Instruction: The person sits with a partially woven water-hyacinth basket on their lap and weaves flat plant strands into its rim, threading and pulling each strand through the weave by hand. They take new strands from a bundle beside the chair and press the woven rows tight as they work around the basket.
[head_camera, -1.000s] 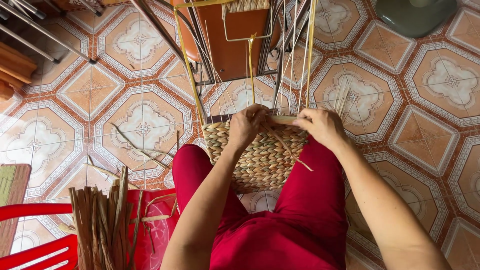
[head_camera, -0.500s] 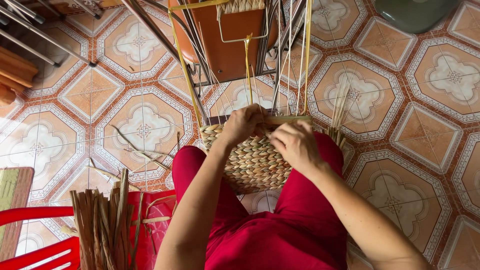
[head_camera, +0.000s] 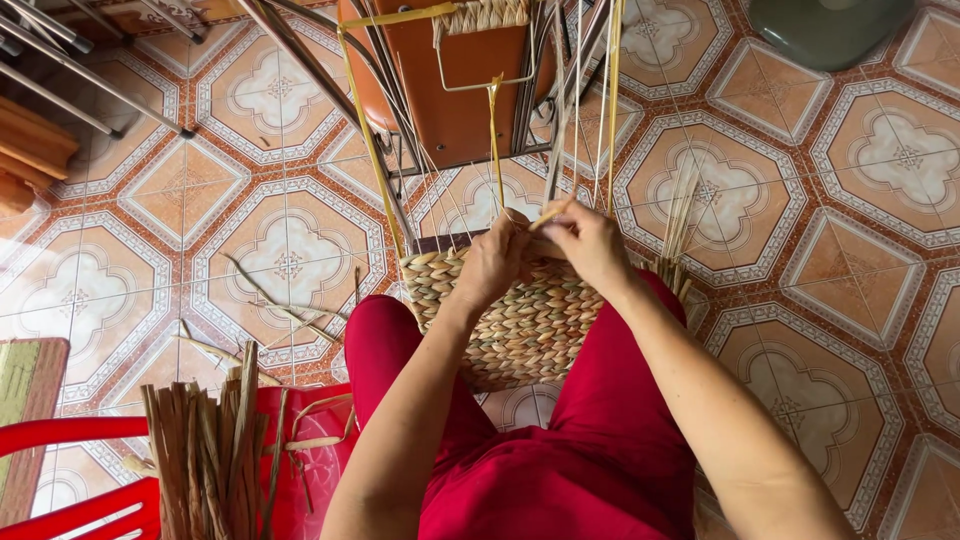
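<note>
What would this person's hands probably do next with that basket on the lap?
Probably tuck the pale strand behind the next upright stake. Both the left hand and the right hand meet at the rim of the woven basket, pinching that strand, and unwoven stakes rise above.

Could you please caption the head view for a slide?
Both hands, left hand and right hand, meet at the rim of a woven basket held between red-trousered knees.

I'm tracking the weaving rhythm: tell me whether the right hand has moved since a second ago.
Yes. The right hand moved left along the basket rim, meeting the left hand.
</note>
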